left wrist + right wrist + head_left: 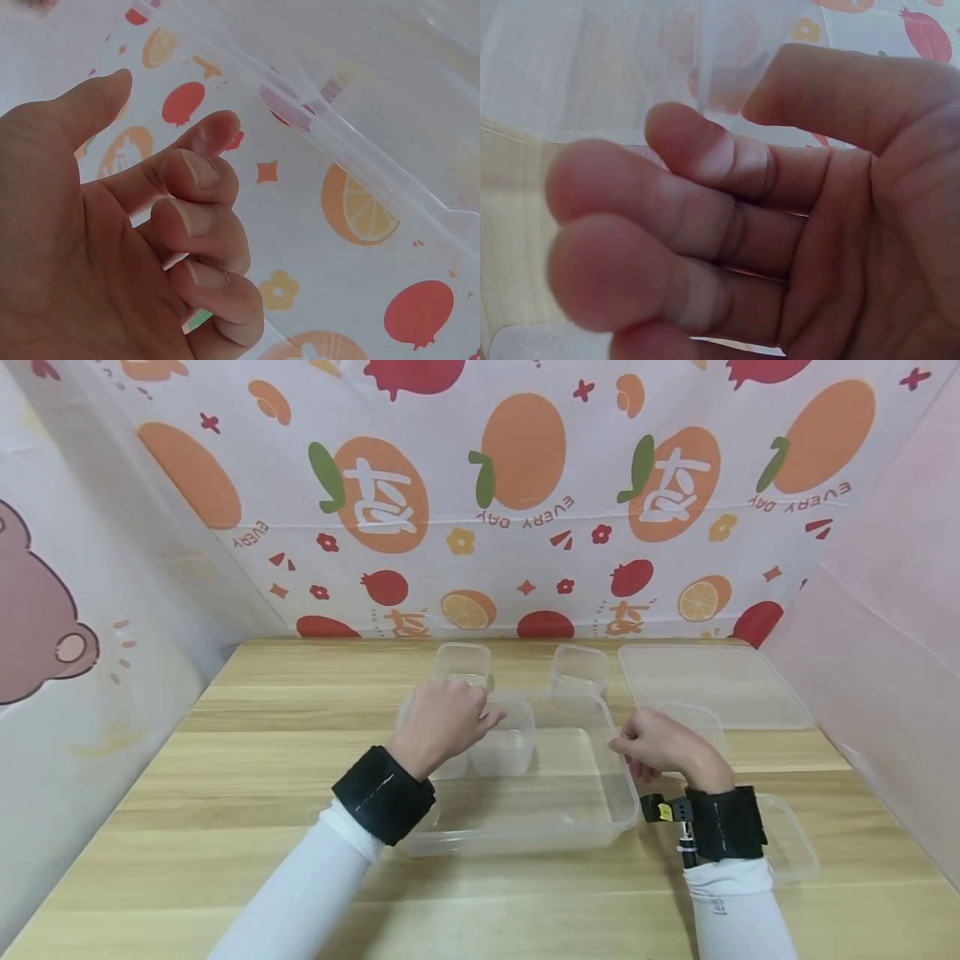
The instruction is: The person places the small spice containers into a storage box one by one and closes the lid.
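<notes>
A large clear plastic box (pixel 525 842) stands on the wooden table in the head view. Inside its left half are small clear tubs, one of them a squarish tub (pixel 510 747). Over these tubs hovers my left hand (pixel 444 722); its fingers curl loosely around nothing, as the palm (pixel 45 247) in the left wrist view shows. My right hand (pixel 663 745) is at the box's right rim, fingertips right beside it. In the right wrist view its fingers (pixel 690 217) are loosely bent, and the thumb stays apart from the index finger near a clear plastic edge.
Behind the box stand a small clear tub (pixel 462 662) and another tub (pixel 580 668). A large flat clear lid (pixel 712 685) lies at the back right. Partly hidden by the right hand is one more tub (pixel 697 717). A clear piece (pixel 787 835) lies beyond the right wrist.
</notes>
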A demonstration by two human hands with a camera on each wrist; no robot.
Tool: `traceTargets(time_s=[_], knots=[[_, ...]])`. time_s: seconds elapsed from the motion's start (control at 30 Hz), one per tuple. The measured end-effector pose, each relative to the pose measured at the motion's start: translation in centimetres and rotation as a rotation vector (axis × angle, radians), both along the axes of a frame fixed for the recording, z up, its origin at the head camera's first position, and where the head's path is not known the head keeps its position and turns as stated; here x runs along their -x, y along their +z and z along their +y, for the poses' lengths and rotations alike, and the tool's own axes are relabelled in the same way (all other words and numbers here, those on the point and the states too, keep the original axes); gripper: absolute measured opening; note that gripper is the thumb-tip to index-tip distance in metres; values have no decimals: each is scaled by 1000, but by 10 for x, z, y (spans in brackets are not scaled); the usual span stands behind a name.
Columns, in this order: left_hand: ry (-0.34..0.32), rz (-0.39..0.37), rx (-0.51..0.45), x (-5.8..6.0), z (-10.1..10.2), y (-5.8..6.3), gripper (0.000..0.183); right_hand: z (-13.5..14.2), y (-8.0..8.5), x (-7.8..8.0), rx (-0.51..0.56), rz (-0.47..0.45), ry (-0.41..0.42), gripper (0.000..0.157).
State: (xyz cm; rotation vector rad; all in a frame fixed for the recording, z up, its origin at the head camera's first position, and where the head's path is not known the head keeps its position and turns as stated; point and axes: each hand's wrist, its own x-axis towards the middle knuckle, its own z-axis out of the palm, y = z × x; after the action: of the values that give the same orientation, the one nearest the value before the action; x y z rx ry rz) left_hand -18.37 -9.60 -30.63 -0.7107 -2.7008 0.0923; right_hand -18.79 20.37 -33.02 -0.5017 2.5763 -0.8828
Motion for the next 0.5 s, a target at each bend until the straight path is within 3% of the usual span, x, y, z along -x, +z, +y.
traceTargets(time_s=[0.13,0.27,0.37,0.5], knots=[[30,-54,-9,5,-2,1,55,1,-2,0,9,8,4,39],[63,-162,-88,13,-7,7,53,1,-2,0,3,8,5,38],[133,-217,-140,25,-13,16,52,2,-1,0,0,14,4,38],[248,-216,-167,45,-24,25,49,2,-1,0,1,6,2,38]])
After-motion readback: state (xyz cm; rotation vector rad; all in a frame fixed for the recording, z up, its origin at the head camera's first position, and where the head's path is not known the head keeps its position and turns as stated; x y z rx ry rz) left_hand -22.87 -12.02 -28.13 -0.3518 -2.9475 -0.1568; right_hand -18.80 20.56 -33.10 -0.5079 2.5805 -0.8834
